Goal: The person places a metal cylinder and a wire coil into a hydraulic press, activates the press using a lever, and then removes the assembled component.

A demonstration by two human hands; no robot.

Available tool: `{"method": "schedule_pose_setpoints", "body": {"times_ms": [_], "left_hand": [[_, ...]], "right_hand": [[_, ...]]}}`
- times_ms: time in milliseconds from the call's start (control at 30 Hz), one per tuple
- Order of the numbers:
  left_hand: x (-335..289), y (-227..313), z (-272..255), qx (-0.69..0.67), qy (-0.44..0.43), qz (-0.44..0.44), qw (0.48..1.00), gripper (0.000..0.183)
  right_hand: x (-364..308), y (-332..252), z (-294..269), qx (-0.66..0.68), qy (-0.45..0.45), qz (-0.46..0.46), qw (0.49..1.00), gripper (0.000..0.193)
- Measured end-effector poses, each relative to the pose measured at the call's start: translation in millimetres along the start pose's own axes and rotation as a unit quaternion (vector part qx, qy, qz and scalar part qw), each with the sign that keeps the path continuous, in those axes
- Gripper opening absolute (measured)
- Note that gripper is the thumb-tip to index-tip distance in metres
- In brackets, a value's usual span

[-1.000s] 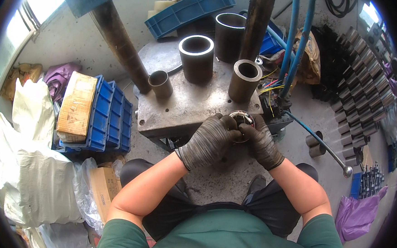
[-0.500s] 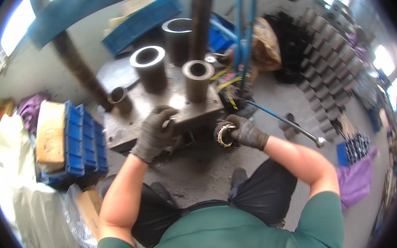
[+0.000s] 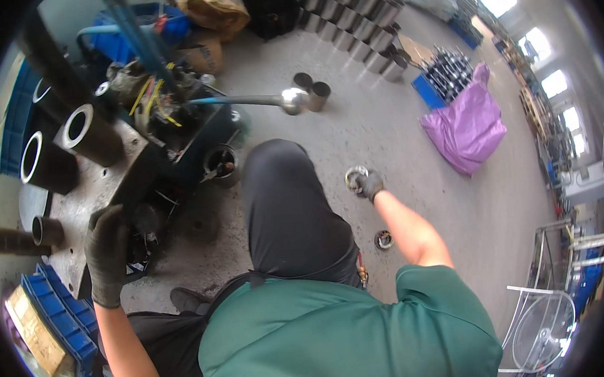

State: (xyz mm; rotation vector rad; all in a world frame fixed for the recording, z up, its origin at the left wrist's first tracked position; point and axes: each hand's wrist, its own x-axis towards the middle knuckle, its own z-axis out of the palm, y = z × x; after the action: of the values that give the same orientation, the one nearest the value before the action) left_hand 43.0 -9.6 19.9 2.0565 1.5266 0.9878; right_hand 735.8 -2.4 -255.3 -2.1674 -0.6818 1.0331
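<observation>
one ring-shaped part (image 3: 350,178), pinched at its rim by the right hand (image 3: 370,183), apart from a second ring (image 3: 384,239) on the floor (image 3: 448,210) | left hand (image 3: 106,250) at the steel table (image 3: 85,202), fingers together, contact unclear | handling: keep it level, grip rim only, avoid knocks

No words or numbers can be read here. The cardboard box (image 3: 40,334) at the lower left of the frame is too small and blurry to tell if any marks on it are letters.
</observation>
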Motion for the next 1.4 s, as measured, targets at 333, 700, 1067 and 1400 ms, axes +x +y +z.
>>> {"method": "schedule_pose_setpoints", "body": {"times_ms": [333,700,1067,1400], "left_hand": [[-50,-14,54,0.065,-0.205,0.015,0.977,0.037],[-78,-68,69,0.099,-0.201,-0.088,0.971,0.027],[-84,-85,55,0.136,-0.208,-0.115,0.962,0.036],[-99,-67,33,0.179,-0.193,-0.19,0.946,0.034]], "right_hand": [[-124,291,-53,-0.377,-0.055,0.218,0.898,0.049],[-115,296,-62,-0.051,0.13,0.488,0.862,0.044],[-89,255,-68,-0.633,-0.097,-0.022,0.768,0.062],[-28,288,-59,-0.597,-0.004,0.072,0.799,0.035]]}}
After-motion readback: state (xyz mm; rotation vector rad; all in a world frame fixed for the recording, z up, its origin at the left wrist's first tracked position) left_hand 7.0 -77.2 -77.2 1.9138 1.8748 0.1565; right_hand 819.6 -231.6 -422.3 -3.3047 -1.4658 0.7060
